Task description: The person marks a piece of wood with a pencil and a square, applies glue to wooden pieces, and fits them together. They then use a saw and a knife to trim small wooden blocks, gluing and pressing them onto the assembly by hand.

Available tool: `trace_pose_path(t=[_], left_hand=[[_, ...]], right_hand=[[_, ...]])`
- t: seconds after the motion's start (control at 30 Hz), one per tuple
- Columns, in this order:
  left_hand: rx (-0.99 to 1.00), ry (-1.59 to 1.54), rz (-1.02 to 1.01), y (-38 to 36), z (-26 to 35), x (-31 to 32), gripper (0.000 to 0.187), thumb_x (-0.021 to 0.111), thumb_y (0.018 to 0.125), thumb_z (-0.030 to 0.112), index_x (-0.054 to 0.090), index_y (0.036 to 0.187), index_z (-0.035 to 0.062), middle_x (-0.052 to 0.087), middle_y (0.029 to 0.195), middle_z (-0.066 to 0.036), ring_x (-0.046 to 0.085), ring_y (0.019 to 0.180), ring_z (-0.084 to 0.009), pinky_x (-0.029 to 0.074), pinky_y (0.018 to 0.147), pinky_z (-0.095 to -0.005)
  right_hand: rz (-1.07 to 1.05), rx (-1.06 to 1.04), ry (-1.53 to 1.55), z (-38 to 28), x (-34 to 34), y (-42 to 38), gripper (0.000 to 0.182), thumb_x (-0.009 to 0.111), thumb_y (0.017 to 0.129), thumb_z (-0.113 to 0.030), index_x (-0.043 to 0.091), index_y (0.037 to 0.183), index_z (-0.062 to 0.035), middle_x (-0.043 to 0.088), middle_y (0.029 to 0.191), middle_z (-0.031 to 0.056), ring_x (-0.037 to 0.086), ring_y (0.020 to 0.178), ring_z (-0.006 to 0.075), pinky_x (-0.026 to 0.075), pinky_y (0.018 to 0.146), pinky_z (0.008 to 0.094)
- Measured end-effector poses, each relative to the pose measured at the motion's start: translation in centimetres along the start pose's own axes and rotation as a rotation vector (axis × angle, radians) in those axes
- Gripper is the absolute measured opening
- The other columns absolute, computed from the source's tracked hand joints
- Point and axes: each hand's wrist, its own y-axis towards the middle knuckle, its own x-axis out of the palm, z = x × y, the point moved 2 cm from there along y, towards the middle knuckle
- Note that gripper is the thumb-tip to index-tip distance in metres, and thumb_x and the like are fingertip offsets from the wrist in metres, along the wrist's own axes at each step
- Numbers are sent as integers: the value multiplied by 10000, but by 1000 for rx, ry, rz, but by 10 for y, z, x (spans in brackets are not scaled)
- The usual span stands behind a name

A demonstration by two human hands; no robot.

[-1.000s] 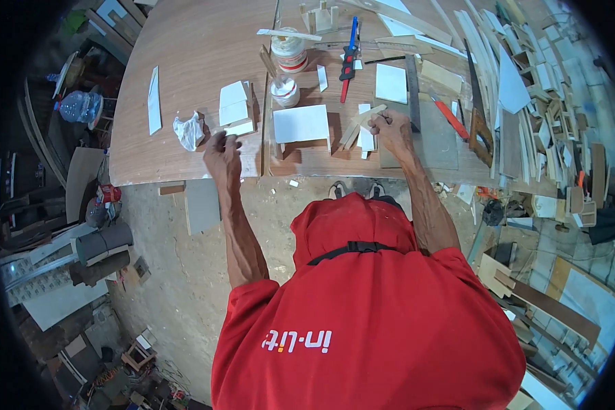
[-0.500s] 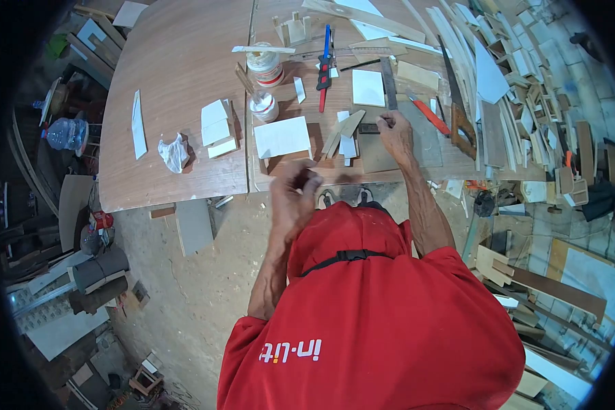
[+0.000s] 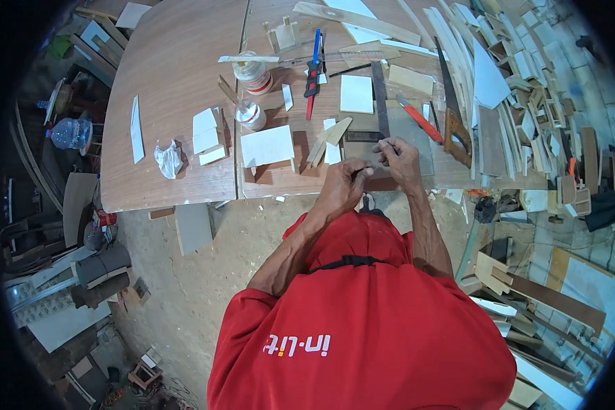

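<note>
My left hand (image 3: pixel 346 183) is over the table's front edge, thumb and fingers pinched together; anything between them is too small or hidden to make out. Close beside it on the right, my right hand (image 3: pixel 400 162) has its fingertips drawn together too, and I cannot see what they may hold. Just beyond the right hand lies a try square, its dark blade (image 3: pixel 379 96) pointing away and its stock (image 3: pixel 362 137) sideways. Tapered wood pieces (image 3: pixel 330 140) with a white strip rest left of the stock. A small white-topped wooden piece (image 3: pixel 266 145) stands further left.
Two glue jars (image 3: pixel 253 76) (image 3: pixel 250 115) stand behind the white-topped piece. A red-and-blue tool (image 3: pixel 312 78), a white square (image 3: pixel 357 94), an orange-handled cutter (image 3: pixel 422 119) and a handsaw (image 3: pixel 458 137) lie on the table. Wood strips and offcuts crowd the right side.
My left hand has moved right and a little forward, up beside my right hand. The right hand has come slightly nearer the table's front edge, off the square's stock. The view has shifted slightly.
</note>
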Motion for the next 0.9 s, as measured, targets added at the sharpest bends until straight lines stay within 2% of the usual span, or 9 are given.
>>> trace_pose_path(t=[0.27,0.33,0.4,0.47,0.6,0.67,0.73,0.77,0.9], left_hand=[[10,43,205,62,35,52,150,563,905,61,627,996,-39,630,698,-142,595,627,-177,472,590,-319],[-115,76,118,74,33,69,181,562,916,46,631,1074,-12,676,825,-107,625,766,-133,495,688,-278],[167,-60,73,84,33,98,203,549,908,34,614,1094,-17,686,896,-131,663,849,-157,512,754,-281],[204,-73,-30,89,43,122,281,582,899,48,592,1177,4,675,1005,-174,667,951,-231,513,837,-329],[114,121,-132,94,83,158,600,641,889,270,415,1365,-16,598,1177,-261,596,1095,-382,459,941,-415],[72,151,-176,106,85,165,733,649,880,363,339,1414,-31,559,1238,-289,557,1147,-424,433,976,-435],[273,130,-145,124,81,168,854,623,863,477,278,1427,-64,502,1299,-304,518,1175,-456,411,998,-439],[290,187,-101,129,74,174,855,619,865,472,266,1441,-53,443,1362,-298,468,1227,-456,386,1023,-438],[340,149,-96,147,93,175,855,622,863,469,270,1444,-49,417,1389,-289,452,1256,-422,371,1040,-417]], right_hand=[[54,102,273,2,-44,2,200,567,959,-207,645,946,-23,683,830,32,616,685,85,500,610,233],[156,161,446,6,-61,8,204,565,963,-223,648,948,-37,683,836,30,628,705,87,495,609,226],[183,170,493,12,-83,26,286,511,988,-299,653,950,-55,670,826,19,607,686,86,487,614,216],[98,32,694,23,-108,51,366,436,1010,-367,632,985,-59,654,859,30,584,708,108,481,661,220],[256,172,912,-3,-131,81,460,407,1002,-456,579,1057,-32,621,872,54,600,787,167,514,740,293],[232,124,830,-6,-132,83,530,409,986,-503,551,1152,-21,608,1011,94,583,952,185,494,853,336],[229,42,833,-23,-129,82,602,403,972,-544,507,1252,-21,541,1195,117,496,1132,194,417,989,368],[162,-18,823,-26,-128,82,679,389,963,-568,400,1363,-19,428,1353,131,386,1271,230,300,1088,427],[190,-111,782,-48,-123,66,715,337,974,-570,276,1441,-33,310,1461,157,277,1367,284,265,1117,467]])
